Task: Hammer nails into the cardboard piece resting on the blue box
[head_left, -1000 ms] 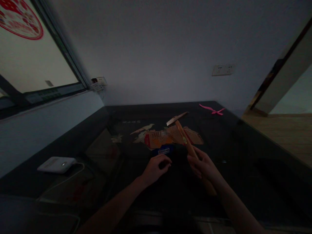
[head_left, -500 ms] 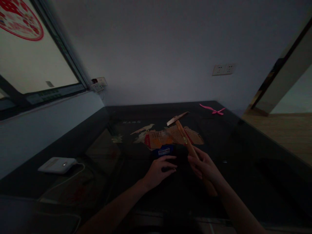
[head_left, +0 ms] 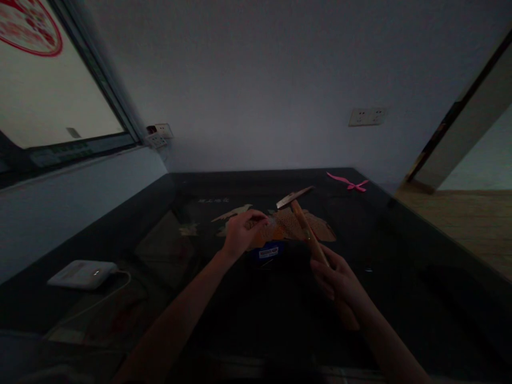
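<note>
My right hand [head_left: 334, 274] is wrapped round the wooden handle of a hammer [head_left: 306, 229], whose metal head points up and away above the table. Over a flat tan, orange and red patterned piece [head_left: 290, 224] on the dark table, my left hand [head_left: 242, 232] has its thumb and fingers pinched together. Whatever they hold is too small and dim to make out. Just nearer to me lies a small blue packet [head_left: 269, 252] with a pale label, and a thin light sliver [head_left: 268, 264] shows by its near edge.
A white power bank [head_left: 82, 273] with a cable rests at the left of the dark table [head_left: 240, 320]. Toward the far right lies a pink ribbon bow [head_left: 354, 185]. A tiny shiny bit [head_left: 368, 270] is right of the hammer. Walls with sockets [head_left: 367, 117] border the table.
My left hand has moved forward and left, from beside the blue packet to above the patterned piece, and its spread fingers have closed. My right hand keeps the hammer almost in place.
</note>
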Action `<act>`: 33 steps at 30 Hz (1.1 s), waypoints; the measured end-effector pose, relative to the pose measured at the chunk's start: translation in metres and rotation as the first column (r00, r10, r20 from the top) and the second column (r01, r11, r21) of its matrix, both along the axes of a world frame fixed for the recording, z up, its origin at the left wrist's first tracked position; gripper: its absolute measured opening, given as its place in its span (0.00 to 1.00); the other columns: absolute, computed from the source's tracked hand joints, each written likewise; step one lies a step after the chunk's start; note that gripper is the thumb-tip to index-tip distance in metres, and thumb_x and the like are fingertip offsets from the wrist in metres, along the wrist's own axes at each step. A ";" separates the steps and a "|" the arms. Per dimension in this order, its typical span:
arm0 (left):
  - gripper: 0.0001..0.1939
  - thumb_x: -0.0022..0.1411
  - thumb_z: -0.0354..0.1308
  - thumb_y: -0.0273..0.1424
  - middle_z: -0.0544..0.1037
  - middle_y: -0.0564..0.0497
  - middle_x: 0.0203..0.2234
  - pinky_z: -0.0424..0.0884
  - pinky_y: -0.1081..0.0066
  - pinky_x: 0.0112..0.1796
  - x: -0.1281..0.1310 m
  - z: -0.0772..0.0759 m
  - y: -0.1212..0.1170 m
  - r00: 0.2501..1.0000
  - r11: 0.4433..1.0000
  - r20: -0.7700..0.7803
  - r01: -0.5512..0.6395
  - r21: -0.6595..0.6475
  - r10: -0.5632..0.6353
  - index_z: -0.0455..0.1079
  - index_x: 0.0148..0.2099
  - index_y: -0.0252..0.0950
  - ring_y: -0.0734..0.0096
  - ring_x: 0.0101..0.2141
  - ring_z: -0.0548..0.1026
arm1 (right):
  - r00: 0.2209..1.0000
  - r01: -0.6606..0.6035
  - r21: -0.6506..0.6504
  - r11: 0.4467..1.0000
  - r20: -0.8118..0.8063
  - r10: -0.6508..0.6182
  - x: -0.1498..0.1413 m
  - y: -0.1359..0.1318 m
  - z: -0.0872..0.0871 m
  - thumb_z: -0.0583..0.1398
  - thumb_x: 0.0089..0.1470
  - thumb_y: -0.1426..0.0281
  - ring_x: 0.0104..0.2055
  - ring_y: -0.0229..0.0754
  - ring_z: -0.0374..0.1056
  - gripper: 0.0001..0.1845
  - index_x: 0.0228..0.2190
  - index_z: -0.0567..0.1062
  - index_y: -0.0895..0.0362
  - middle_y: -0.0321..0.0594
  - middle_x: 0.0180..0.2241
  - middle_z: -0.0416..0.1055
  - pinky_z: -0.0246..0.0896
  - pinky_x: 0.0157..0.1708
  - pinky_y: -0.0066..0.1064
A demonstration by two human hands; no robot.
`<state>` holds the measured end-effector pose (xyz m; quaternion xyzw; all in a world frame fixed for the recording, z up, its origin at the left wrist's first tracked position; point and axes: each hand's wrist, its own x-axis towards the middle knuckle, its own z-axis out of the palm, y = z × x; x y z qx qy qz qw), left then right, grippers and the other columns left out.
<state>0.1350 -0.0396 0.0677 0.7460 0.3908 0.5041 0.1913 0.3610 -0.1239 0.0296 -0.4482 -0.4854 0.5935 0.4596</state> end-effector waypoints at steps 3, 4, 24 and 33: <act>0.06 0.56 0.58 0.33 0.77 0.51 0.29 0.72 0.71 0.37 0.002 -0.005 0.028 0.999 0.999 0.019 -0.035 -0.025 0.036 0.71 0.33 0.34 0.71 0.32 0.76 | 1.000 0.014 -0.007 1.000 0.000 -0.014 -0.001 0.001 0.000 0.60 0.47 0.60 0.09 0.27 0.45 0.39 0.57 0.55 0.60 0.21 0.11 0.53 0.44 0.07 0.18; 0.06 0.56 0.58 0.32 0.77 0.51 0.29 0.72 0.71 0.37 0.003 -0.008 0.034 0.999 0.999 0.016 -0.035 -0.035 0.035 0.71 0.33 0.34 0.71 0.32 0.76 | 1.000 0.011 -0.007 1.000 0.000 -0.011 -0.001 0.001 0.000 0.60 0.48 0.60 0.09 0.27 0.45 0.38 0.57 0.55 0.60 0.21 0.11 0.53 0.44 0.07 0.18; 0.04 0.55 0.57 0.29 0.76 0.52 0.28 0.71 0.72 0.35 0.004 -0.027 0.044 0.994 0.990 -0.102 0.019 -0.136 -0.033 0.70 0.34 0.35 0.73 0.30 0.75 | 0.998 -0.015 -0.036 0.999 0.056 0.017 -0.001 0.000 -0.002 0.59 0.50 0.61 0.09 0.27 0.45 0.36 0.57 0.55 0.60 0.22 0.11 0.54 0.44 0.06 0.18; 0.03 0.54 0.57 0.28 0.77 0.51 0.29 0.71 0.71 0.36 0.003 -0.029 0.045 0.992 0.981 -0.107 0.049 -0.190 -0.071 0.70 0.33 0.35 0.71 0.31 0.75 | 0.988 0.012 0.019 1.000 0.155 -0.015 -0.001 0.000 0.015 0.59 0.49 0.59 0.09 0.28 0.47 0.35 0.56 0.59 0.60 0.23 0.11 0.55 0.46 0.07 0.19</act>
